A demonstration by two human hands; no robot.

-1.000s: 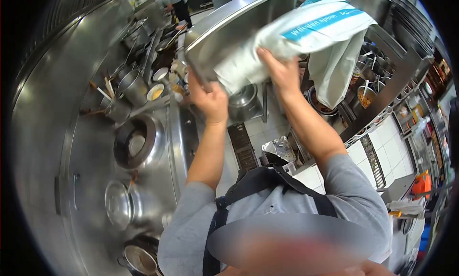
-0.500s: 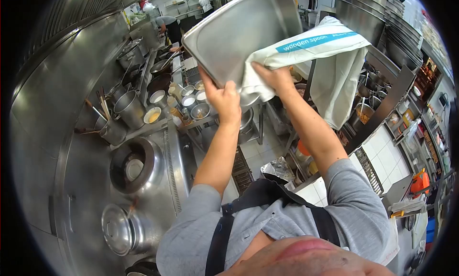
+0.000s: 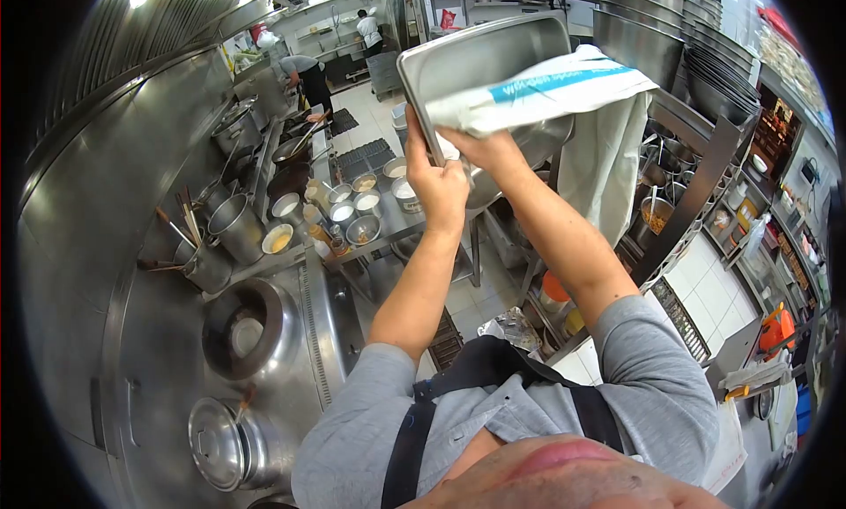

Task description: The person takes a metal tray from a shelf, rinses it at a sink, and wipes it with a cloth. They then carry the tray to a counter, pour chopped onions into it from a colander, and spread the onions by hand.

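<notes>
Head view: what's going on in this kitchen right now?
A person in a grey shirt and dark apron holds a steel pan up in front of them. The left hand grips its lower edge; the right hand presses a white cloth with a blue stripe against it. Below, to the left, stand small bowls and pots on a steel counter.

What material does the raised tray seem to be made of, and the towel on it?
The tray, gripped by the left hand, looks like brushed stainless steel: grey, with soft reflections. The towel under the right hand seems woven cotton: white, matte, hanging in soft folds, with a blue printed stripe.
</notes>
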